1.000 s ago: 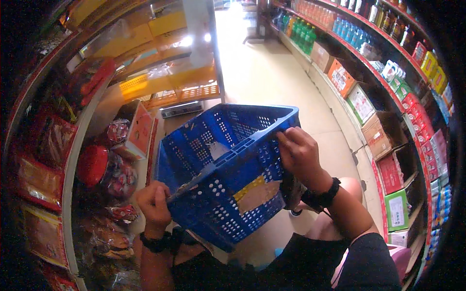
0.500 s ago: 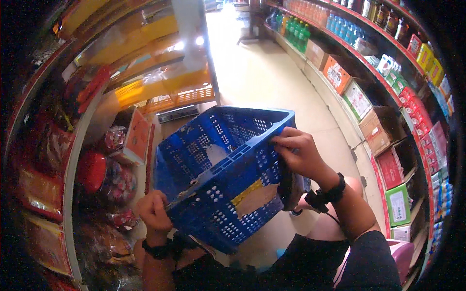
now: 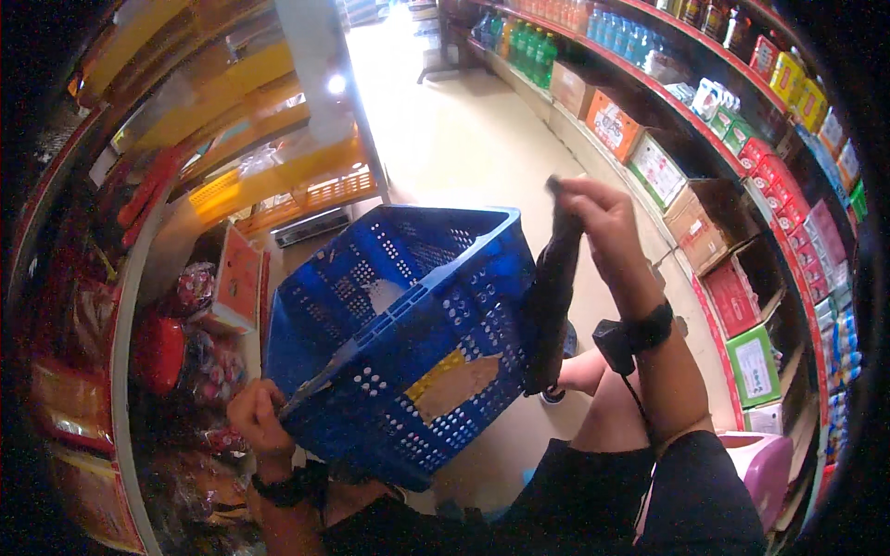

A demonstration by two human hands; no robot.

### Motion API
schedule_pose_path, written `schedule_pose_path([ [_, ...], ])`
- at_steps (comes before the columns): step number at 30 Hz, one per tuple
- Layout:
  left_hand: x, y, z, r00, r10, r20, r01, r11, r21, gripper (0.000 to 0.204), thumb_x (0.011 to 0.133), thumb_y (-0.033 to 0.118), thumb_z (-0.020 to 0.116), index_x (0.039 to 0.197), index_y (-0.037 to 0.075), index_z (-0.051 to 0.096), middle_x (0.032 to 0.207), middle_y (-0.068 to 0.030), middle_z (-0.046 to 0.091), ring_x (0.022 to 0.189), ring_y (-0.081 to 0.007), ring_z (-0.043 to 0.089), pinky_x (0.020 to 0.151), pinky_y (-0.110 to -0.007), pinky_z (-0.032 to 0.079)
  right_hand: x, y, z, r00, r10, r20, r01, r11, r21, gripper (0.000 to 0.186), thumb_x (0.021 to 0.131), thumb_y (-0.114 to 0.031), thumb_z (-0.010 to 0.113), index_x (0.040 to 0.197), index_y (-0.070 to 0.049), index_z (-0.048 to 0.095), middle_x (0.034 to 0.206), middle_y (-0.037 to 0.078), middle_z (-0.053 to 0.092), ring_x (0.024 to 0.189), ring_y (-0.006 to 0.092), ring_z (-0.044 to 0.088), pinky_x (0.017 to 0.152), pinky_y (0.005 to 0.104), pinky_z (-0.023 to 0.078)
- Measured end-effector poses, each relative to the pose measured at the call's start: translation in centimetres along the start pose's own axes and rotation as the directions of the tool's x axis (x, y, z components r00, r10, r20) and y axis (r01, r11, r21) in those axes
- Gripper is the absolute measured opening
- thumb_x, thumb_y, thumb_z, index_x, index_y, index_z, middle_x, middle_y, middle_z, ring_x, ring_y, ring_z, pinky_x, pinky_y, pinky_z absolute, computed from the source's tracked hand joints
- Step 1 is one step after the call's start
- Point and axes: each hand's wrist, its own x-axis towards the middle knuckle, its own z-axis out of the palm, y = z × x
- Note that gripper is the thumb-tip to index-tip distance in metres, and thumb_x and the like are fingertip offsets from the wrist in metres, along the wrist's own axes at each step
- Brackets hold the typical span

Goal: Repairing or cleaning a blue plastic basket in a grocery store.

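Note:
My left hand (image 3: 258,417) is closed on the near left corner of a blue perforated plastic basket (image 3: 464,306), which is tilted over my legs and has a worn yellow-and-tan label on its side. Just right of the basket, my right hand (image 3: 598,213) pinches the top of a long black item (image 3: 552,287), perhaps cloth, that hangs down along the basket's side. Whether its lower end is attached to the basket I cannot tell.
Packaged goods (image 3: 181,361) line the left shelves beside a yellow rack (image 3: 241,185). On the right are shelves with bottles (image 3: 538,51), packs and cardboard boxes (image 3: 700,232). A pink plastic stool (image 3: 760,463) is at lower right. The tiled aisle (image 3: 473,130) runs toward a bright opening.
My right hand has left the basket's rim and moved up and right, lifting the black item. The basket and my left hand have shifted slightly left in the view.

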Motion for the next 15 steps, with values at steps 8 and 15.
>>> schedule_pose_path([
  [8,0.7,2.2,-0.4,0.985,0.148,0.092,-0.155,0.985,0.076,0.034,0.087,0.019,0.042,0.058,0.001,0.047,0.052,-0.0068,0.041,0.045,-0.0170,0.039,0.047,-0.034,0.025,-1.8,1.1,1.4,0.947,-0.199,0.254,0.300,0.832,-0.466,0.015,0.073,-0.003,0.062,0.085,0.002,0.069,0.071,0.008,0.060,0.055,0.0133,0.055,0.052,0.0253,0.044],
  [15,0.6,2.1,-0.4,0.996,0.077,0.052,-0.081,0.992,0.099,0.034,0.089,0.017,0.040,0.060,0.000,0.046,0.053,-0.0077,0.042,0.047,-0.0178,0.040,0.048,-0.034,0.025,-2.1,1.3,1.5,0.864,-0.333,0.377,0.489,0.731,-0.476,0.016,0.074,-0.001,0.060,0.088,0.001,0.067,0.070,0.013,0.058,0.055,0.0185,0.056,0.053,0.0298,0.047],
])
